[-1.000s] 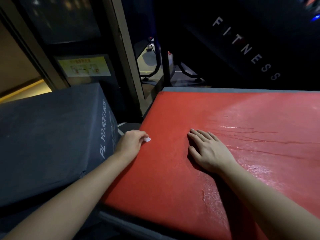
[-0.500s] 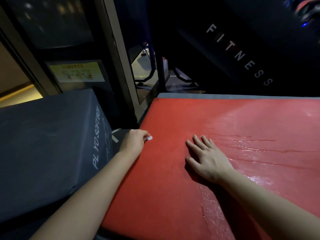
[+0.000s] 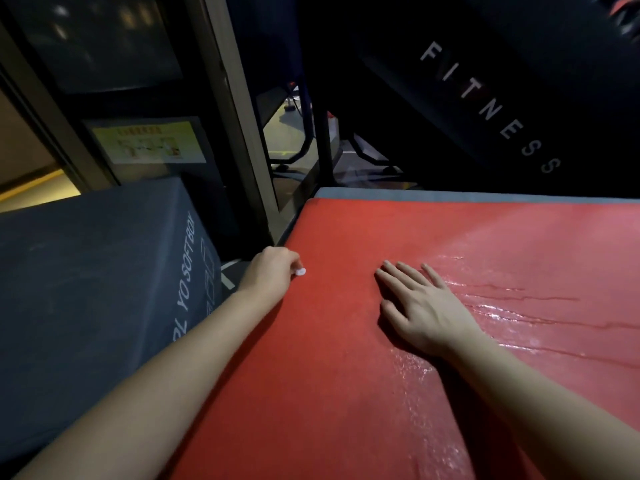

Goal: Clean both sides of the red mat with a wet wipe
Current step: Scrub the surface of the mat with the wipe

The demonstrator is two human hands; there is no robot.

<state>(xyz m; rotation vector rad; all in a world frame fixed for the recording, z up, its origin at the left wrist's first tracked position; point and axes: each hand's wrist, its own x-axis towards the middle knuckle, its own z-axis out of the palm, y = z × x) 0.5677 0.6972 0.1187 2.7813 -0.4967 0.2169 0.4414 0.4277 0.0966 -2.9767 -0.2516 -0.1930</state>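
Mat position: the red mat [image 3: 346, 375] lay flat across the right and lower view. It sat on a grey pad [image 3: 450, 195] that showed as a strip along the far edge. Its left edge ran just beside a dark soft box [image 3: 86, 289].
Mat surface: the right part glistened with wet streaks [image 3: 519, 306]. The left part, between the hands, looked matt and dry.
Handling (judged): a thick, foam-like slab, probably light for its spread but broad and floppy when raised. The wet face was likely slick, so a flat palm could slide there.
Where to hold (judged): the left edge or a near corner on the dry part, fingers under and thumb on top.
Left hand: the left hand [image 3: 270, 271] was at the mat's left edge, forearm coming in from lower left, wrist roughly straight. The fingers were curled down over the edge and out of sight, gripping it.
White speck: a small white speck [image 3: 300, 271] sat at the left thumb tip. Nail or scrap of wet wipe, could not tell.
Right hand: the right hand [image 3: 426, 313] lay palm-down on the mat, well in from the edges. The fingers were straight and slightly spread, holding nothing, at the border of the wet patch.
Wipe: none clearly in view.
Step (judged): the top face appeared part-wiped, and the hands looked placed to lift the left edge and turn the mat.
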